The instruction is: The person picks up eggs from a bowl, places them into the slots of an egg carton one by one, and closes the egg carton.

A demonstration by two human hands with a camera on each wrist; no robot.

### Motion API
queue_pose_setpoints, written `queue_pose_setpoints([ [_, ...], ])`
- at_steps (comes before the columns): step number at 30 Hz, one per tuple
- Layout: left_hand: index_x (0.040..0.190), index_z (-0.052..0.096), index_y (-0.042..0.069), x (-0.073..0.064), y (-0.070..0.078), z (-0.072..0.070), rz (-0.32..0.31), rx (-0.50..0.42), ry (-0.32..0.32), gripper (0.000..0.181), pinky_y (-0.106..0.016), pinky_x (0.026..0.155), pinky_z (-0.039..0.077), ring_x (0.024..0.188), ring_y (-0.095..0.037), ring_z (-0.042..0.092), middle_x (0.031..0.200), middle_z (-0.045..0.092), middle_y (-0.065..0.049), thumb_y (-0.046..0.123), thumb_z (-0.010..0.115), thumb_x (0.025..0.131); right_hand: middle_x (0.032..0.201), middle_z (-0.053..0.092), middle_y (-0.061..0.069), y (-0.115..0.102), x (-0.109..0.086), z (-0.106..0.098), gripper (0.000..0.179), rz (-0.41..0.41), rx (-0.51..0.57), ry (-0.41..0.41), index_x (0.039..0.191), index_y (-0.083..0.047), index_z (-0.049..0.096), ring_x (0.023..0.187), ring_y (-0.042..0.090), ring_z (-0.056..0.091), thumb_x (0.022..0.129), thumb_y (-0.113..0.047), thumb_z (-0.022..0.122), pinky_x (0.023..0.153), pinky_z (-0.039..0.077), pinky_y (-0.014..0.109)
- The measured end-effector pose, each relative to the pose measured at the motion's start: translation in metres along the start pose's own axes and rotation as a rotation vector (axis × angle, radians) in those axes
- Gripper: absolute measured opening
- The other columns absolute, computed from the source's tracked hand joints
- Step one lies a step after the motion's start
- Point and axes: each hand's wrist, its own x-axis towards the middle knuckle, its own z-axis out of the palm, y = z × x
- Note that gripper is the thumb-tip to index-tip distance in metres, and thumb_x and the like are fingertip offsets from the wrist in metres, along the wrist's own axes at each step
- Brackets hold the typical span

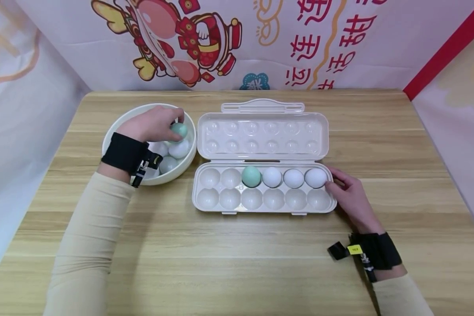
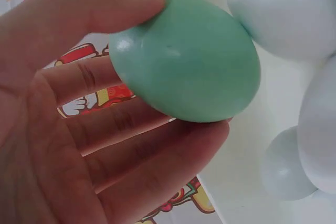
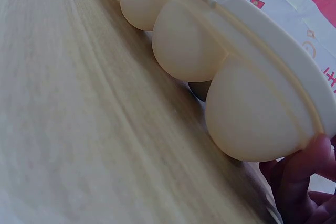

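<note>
Over the white bowl [image 1: 194, 136] on the left, my left hand [image 1: 152, 123] pinches a green egg [image 2: 186, 59] between thumb and fingers. Whitish eggs [image 1: 179, 149] lie beneath it in the bowl. A plastic egg box [image 1: 262, 210] stands with its lid [image 1: 262, 154] folded back. The far row holds a green egg [image 1: 251, 176] in the third cup from the left and white eggs [image 1: 294, 178] in the cups to its right. The near row's cups are bare. My right hand [image 1: 353, 199] grips the box's right end, thumb against the rim.
Both things stand on a wooden table [image 1: 237, 263], the bowl close beside the box's left end. A printed cloth backdrop [image 1: 339, 44] rises behind the table's back edge. Black camera straps [image 1: 122, 151] wrap both wrists.
</note>
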Motion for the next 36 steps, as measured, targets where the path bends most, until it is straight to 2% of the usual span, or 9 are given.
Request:
queue_pose_setpoints([
  [11,0.109,0.05,0.001,-0.007,0.009,0.0,0.043,0.02,0.066,0.033,-0.041,0.075,0.042,0.085,-0.03,0.048,0.095,0.056,-0.017,0.015,0.062,0.081,0.127,0.048,0.015,0.0,0.002,-0.002,0.043,0.024,-0.004,-0.007,0.134,-0.003,0.044,0.1,0.0,0.053,0.092,-0.014,0.051,0.074,0.049,0.013],
  [19,0.11,0.05,0.002,-0.012,0.016,0.001,0.032,0.002,0.081,0.032,-0.04,0.075,0.042,0.085,-0.03,0.049,0.095,0.056,-0.016,0.015,0.06,0.083,0.132,0.045,0.023,-0.001,0.002,-0.001,0.044,0.001,-0.036,-0.019,0.135,-0.002,0.043,0.102,0.001,0.051,0.093,-0.015,0.05,0.075,0.048,0.011],
  [29,0.108,0.05,0.002,-0.016,0.032,-0.001,0.057,0.027,0.124,0.031,-0.037,0.069,0.043,0.078,-0.028,0.048,0.088,0.056,-0.015,0.013,0.059,0.081,0.13,0.046,0.021,-0.001,0.001,-0.002,0.043,-0.009,-0.031,-0.012,0.134,-0.002,0.043,0.102,0.001,0.051,0.093,-0.013,0.05,0.075,0.048,0.011],
  [36,0.104,0.051,0.003,-0.018,0.041,0.001,0.073,0.036,0.159,0.026,-0.034,0.063,0.039,0.073,-0.027,0.047,0.081,0.054,-0.013,0.012,0.059,0.08,0.13,0.046,0.021,0.001,0.001,-0.001,0.044,-0.004,-0.01,-0.013,0.134,-0.001,0.043,0.102,0.0,0.052,0.093,-0.013,0.051,0.075,0.048,0.011],
])
